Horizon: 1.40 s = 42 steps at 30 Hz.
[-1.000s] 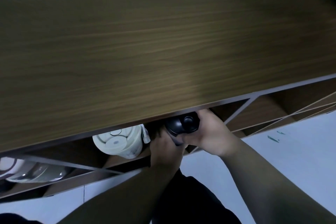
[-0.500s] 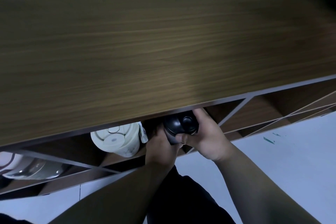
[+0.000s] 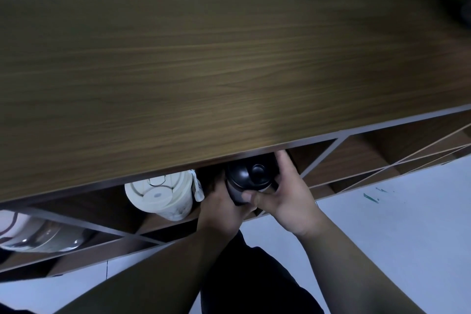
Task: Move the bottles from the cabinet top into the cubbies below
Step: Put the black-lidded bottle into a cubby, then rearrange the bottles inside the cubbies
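A black bottle (image 3: 251, 176) lies with its lid towards me in a cubby just under the front edge of the wooden cabinet top (image 3: 229, 71). Both hands grip it: my left hand (image 3: 221, 208) wraps its body from below left, my right hand (image 3: 288, 194) clasps its right side with the thumb across the front. A cream-white bottle (image 3: 163, 192) lies in the cubby to the left, lid facing out. The black bottle's far end is hidden under the top.
A clear and white container (image 3: 38, 234) sits in a cubby at the far left. Diamond-shaped cubbies with thin metal dividers (image 3: 328, 153) run to the right. A dark object (image 3: 465, 11) sits at the top's far right edge. Pale floor (image 3: 395, 224) lies below.
Both hands and the black bottle stay in the cubby mouth, barely shifted. The view has tilted slightly, so the cabinet edge sits a little lower in the picture.
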Each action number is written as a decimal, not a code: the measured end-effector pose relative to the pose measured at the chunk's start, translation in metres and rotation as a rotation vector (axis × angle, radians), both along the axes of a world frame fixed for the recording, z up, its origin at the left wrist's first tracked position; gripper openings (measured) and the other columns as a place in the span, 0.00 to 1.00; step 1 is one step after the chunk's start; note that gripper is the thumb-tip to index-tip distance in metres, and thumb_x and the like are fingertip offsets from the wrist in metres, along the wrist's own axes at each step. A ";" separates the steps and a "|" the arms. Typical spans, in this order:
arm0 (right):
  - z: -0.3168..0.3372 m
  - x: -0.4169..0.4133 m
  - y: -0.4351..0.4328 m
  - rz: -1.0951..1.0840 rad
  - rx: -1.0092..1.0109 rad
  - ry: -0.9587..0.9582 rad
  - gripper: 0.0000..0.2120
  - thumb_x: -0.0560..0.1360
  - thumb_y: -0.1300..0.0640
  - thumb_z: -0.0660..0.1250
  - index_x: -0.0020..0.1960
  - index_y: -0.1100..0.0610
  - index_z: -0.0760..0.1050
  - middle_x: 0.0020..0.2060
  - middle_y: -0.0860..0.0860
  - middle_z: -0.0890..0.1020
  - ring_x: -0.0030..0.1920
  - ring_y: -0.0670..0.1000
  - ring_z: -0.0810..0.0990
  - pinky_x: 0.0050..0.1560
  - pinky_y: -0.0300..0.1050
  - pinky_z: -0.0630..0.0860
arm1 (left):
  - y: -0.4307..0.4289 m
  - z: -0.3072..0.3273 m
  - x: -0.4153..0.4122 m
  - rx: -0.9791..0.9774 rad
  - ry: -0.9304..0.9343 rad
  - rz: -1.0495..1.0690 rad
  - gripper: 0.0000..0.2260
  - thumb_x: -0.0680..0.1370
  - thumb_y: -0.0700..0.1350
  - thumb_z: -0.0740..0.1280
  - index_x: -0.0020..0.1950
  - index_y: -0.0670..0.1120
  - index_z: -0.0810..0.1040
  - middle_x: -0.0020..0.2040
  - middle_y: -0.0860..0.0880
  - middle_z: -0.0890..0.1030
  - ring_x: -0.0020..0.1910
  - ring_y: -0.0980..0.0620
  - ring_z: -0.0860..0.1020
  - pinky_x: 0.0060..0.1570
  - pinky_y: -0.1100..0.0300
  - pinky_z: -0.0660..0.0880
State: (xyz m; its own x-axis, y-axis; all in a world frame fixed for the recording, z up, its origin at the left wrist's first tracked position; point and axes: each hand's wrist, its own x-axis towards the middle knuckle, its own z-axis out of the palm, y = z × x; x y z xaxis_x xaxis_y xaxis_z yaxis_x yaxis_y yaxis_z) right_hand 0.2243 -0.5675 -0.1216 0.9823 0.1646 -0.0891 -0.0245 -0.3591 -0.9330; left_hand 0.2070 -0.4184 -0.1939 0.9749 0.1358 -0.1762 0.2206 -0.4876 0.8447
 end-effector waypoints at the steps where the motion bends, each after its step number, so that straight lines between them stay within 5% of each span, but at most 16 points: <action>1: 0.000 0.001 0.001 -0.013 -0.018 0.004 0.41 0.62 0.52 0.82 0.71 0.41 0.69 0.66 0.47 0.79 0.70 0.51 0.76 0.70 0.59 0.74 | 0.000 0.000 0.000 -0.012 -0.009 0.001 0.35 0.66 0.53 0.80 0.71 0.51 0.71 0.61 0.53 0.83 0.61 0.48 0.81 0.58 0.53 0.77; 13: 0.000 -0.002 0.004 -0.038 -0.154 -0.003 0.38 0.63 0.44 0.78 0.72 0.41 0.70 0.63 0.43 0.79 0.66 0.47 0.79 0.65 0.54 0.77 | 0.002 -0.003 0.000 -0.047 -0.019 -0.060 0.28 0.71 0.57 0.75 0.69 0.57 0.73 0.51 0.68 0.79 0.60 0.56 0.80 0.55 0.61 0.72; 17: 0.005 -0.001 0.004 -0.038 -0.166 0.018 0.41 0.64 0.44 0.77 0.74 0.42 0.68 0.65 0.43 0.78 0.68 0.46 0.77 0.67 0.54 0.76 | 0.000 -0.001 0.000 -0.037 -0.029 -0.063 0.32 0.66 0.64 0.71 0.68 0.56 0.73 0.57 0.63 0.81 0.60 0.56 0.80 0.56 0.58 0.75; 22: 0.018 -0.008 0.000 -0.034 -0.129 0.071 0.48 0.63 0.48 0.82 0.76 0.38 0.62 0.69 0.42 0.77 0.71 0.46 0.75 0.71 0.55 0.73 | 0.005 0.005 -0.008 -0.147 -0.019 -0.060 0.30 0.69 0.51 0.81 0.68 0.53 0.75 0.58 0.58 0.85 0.56 0.63 0.82 0.53 0.70 0.77; 26: 0.038 -0.032 -0.001 -0.053 -0.166 0.086 0.56 0.64 0.47 0.82 0.82 0.38 0.51 0.80 0.37 0.62 0.79 0.38 0.60 0.79 0.49 0.63 | 0.016 0.029 -0.038 -0.321 0.094 -0.117 0.21 0.73 0.41 0.79 0.62 0.54 0.78 0.54 0.61 0.87 0.56 0.61 0.84 0.54 0.68 0.80; 29: 0.070 -0.054 0.006 -0.074 -0.247 0.049 0.46 0.72 0.48 0.77 0.81 0.42 0.54 0.76 0.34 0.60 0.75 0.35 0.58 0.74 0.38 0.60 | 0.042 0.038 -0.070 -0.196 0.337 -0.250 0.19 0.72 0.50 0.77 0.59 0.58 0.74 0.54 0.61 0.84 0.59 0.59 0.81 0.66 0.56 0.76; 31: 0.092 -0.064 0.017 -0.111 -0.329 -0.030 0.38 0.74 0.46 0.73 0.79 0.44 0.61 0.72 0.34 0.63 0.73 0.37 0.62 0.69 0.37 0.64 | 0.068 0.046 -0.084 -0.136 0.475 -0.339 0.22 0.67 0.57 0.76 0.57 0.56 0.74 0.48 0.61 0.81 0.53 0.62 0.81 0.63 0.57 0.77; 34: 0.112 -0.069 0.047 -0.116 -0.414 -0.076 0.33 0.74 0.47 0.71 0.77 0.47 0.66 0.71 0.41 0.68 0.73 0.46 0.69 0.65 0.40 0.67 | 0.105 0.064 -0.091 -0.056 0.545 -0.343 0.13 0.68 0.56 0.74 0.45 0.49 0.79 0.40 0.57 0.83 0.43 0.61 0.81 0.54 0.58 0.78; 37: 0.114 -0.067 0.090 0.007 -0.427 0.011 0.40 0.72 0.44 0.73 0.80 0.49 0.61 0.75 0.45 0.68 0.75 0.49 0.68 0.68 0.44 0.68 | 0.130 0.069 -0.087 -0.093 0.487 -0.143 0.24 0.67 0.57 0.76 0.59 0.48 0.79 0.51 0.52 0.86 0.53 0.52 0.84 0.56 0.52 0.79; 40: 0.104 -0.061 0.126 0.065 -0.382 0.081 0.39 0.66 0.43 0.76 0.73 0.47 0.66 0.69 0.46 0.73 0.72 0.50 0.71 0.64 0.45 0.70 | 0.134 0.081 -0.085 -0.074 0.452 0.016 0.37 0.73 0.56 0.76 0.76 0.45 0.63 0.61 0.47 0.81 0.56 0.48 0.80 0.52 0.56 0.74; 42: 0.097 -0.059 0.136 0.091 -0.370 0.095 0.39 0.64 0.42 0.77 0.71 0.47 0.66 0.68 0.44 0.71 0.71 0.48 0.71 0.66 0.46 0.71 | 0.132 0.083 -0.079 -0.102 0.398 0.032 0.44 0.72 0.57 0.77 0.79 0.45 0.57 0.67 0.46 0.79 0.61 0.47 0.79 0.58 0.55 0.76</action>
State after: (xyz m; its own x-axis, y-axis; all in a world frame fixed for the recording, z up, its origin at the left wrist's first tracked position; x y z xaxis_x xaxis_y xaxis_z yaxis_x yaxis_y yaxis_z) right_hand 0.1657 -0.4311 -0.0250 0.9498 0.1906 -0.2482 -0.0566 -0.6753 -0.7353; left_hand 0.1284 -0.2866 -0.1104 0.8233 0.1274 -0.5531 0.5539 -0.3930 0.7340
